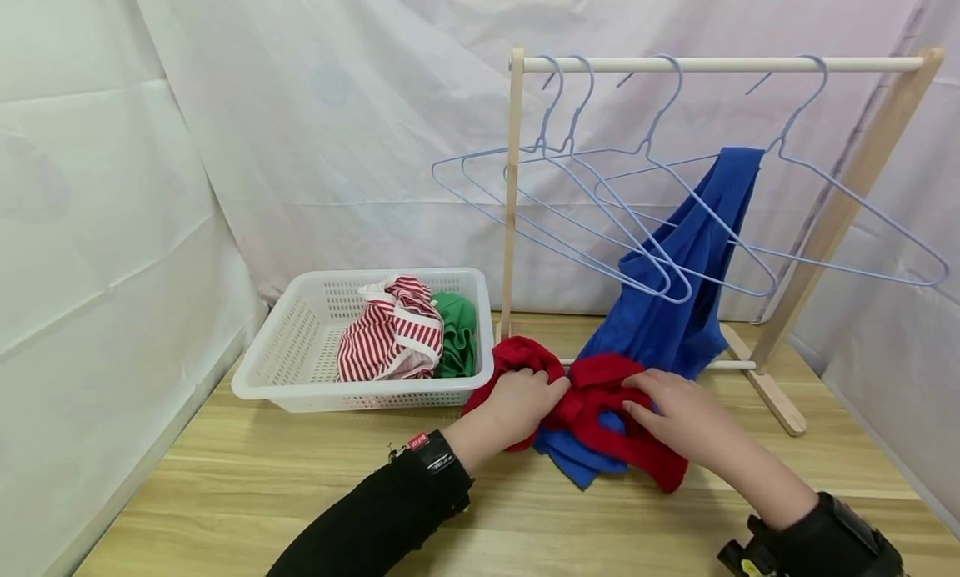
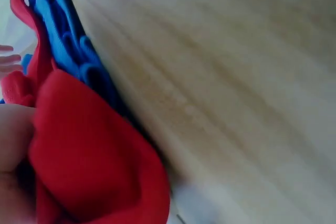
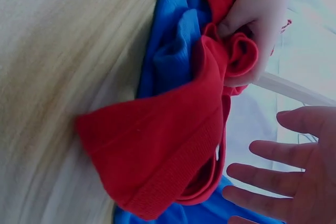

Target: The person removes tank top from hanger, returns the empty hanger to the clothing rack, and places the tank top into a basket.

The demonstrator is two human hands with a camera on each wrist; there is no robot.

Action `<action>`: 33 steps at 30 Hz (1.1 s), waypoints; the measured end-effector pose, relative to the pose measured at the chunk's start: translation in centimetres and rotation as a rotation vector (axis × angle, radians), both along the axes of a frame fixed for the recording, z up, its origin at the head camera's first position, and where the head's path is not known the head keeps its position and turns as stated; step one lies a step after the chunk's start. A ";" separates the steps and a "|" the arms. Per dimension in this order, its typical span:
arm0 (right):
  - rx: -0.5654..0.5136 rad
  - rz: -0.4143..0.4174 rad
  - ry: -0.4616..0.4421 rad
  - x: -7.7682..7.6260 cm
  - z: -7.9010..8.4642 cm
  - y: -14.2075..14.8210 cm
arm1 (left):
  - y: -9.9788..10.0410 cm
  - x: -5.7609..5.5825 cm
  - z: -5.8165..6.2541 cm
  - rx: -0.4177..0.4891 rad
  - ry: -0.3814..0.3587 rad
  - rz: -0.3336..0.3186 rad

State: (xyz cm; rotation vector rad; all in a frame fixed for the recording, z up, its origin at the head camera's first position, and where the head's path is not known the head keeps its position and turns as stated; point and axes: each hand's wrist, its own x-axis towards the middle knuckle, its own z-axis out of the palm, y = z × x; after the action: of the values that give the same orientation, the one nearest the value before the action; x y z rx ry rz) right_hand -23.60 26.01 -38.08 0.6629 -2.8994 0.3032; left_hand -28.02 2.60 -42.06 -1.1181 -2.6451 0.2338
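Note:
A crumpled red garment [image 1: 596, 414] with a ribbed band lies on the table in front of the rack. My left hand [image 1: 523, 403] grips its left part, the thumb pressed into folds, as the right wrist view shows. My right hand [image 3: 307, 166] is at the garment's right side, fingers spread and straight, holding nothing. Beneath the red cloth a blue garment [image 1: 581, 459] pokes out toward me. More blue cloth [image 1: 671, 298] rises behind it to the shoulder of the rightmost hanger [image 1: 862, 189]. Red folds [image 2: 94, 150] hide much of the left hand in the left wrist view.
A wooden rack [image 1: 720, 64] carries several light-blue wire hangers, overlapping at its left. The white basket [image 1: 300, 392] left of it holds a red-and-white striped garment [image 1: 393, 331] and a green one [image 1: 456, 335]. White sheeting [image 1: 337, 127] encloses the wooden table [image 1: 217, 477].

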 end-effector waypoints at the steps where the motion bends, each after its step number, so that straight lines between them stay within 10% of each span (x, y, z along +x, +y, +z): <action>1: 0.005 0.002 0.004 0.0 0.1 0.0 | 0.0 0.1 0.2 0.006 -0.022 -0.002; 33: -0.001 0.001 0.065 1.3 3.1 1.1 | -3.0 2.2 7.5 1.123 -0.460 0.061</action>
State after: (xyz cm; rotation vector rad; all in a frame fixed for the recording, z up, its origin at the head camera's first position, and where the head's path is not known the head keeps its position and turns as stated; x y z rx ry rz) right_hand -22.30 27.07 -34.99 0.6614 -2.8368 0.2773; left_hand -25.78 -0.36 -34.51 -0.7016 -2.4357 -1.4498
